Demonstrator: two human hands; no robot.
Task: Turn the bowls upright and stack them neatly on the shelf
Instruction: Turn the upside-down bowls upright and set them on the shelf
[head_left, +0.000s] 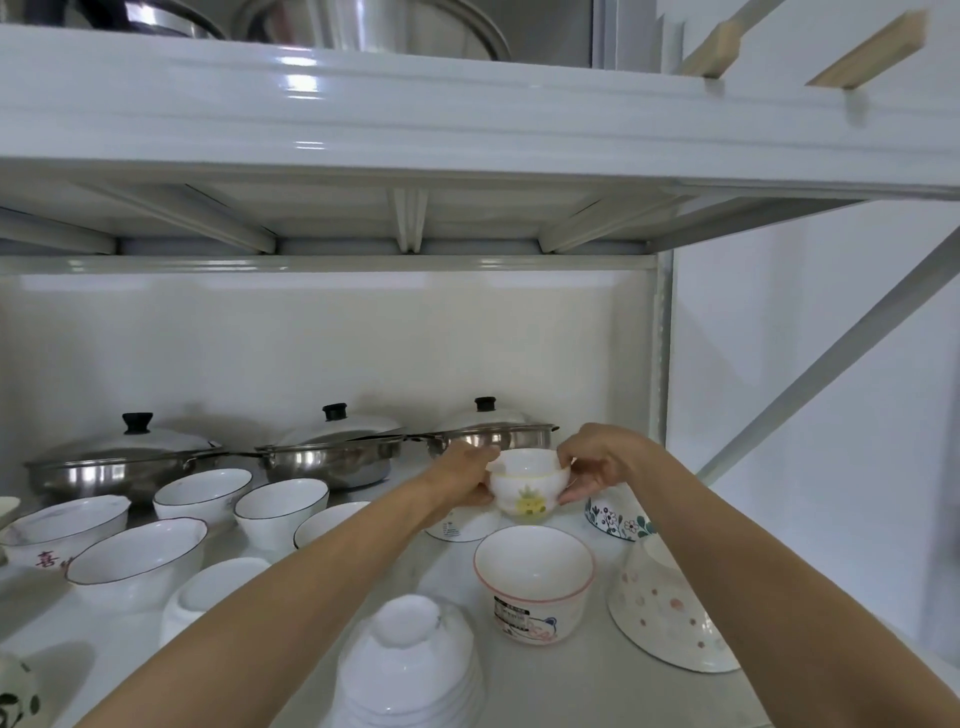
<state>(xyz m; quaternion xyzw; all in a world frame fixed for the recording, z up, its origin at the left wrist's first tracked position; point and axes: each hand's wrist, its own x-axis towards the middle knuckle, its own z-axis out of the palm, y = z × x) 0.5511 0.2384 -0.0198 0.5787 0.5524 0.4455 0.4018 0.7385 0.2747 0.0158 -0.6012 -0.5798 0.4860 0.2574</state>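
On the near shelf (561, 691) we pass an upturned bowl stack (408, 660), then farther back our left hand (462, 486) and right hand (597, 465) grip the upright yellow-patterned bowl (524, 486) with curled fingers before the pans (327, 454).

Between your left hand (460, 480) and right hand (597, 465) sat a glossy white glazed bowl (524, 488) with a yellow print. Just behind your hands, the lidded pans (322, 457) were polished steel, mirror-bright, with matt black knobs. Below your wrists, the pink-rimmed bowl (535, 577) shone smooth, with a paper label stuck on it. The shelf (467, 119) above you was glossy painted metal; bare wooden bars (867, 52) looked matt.
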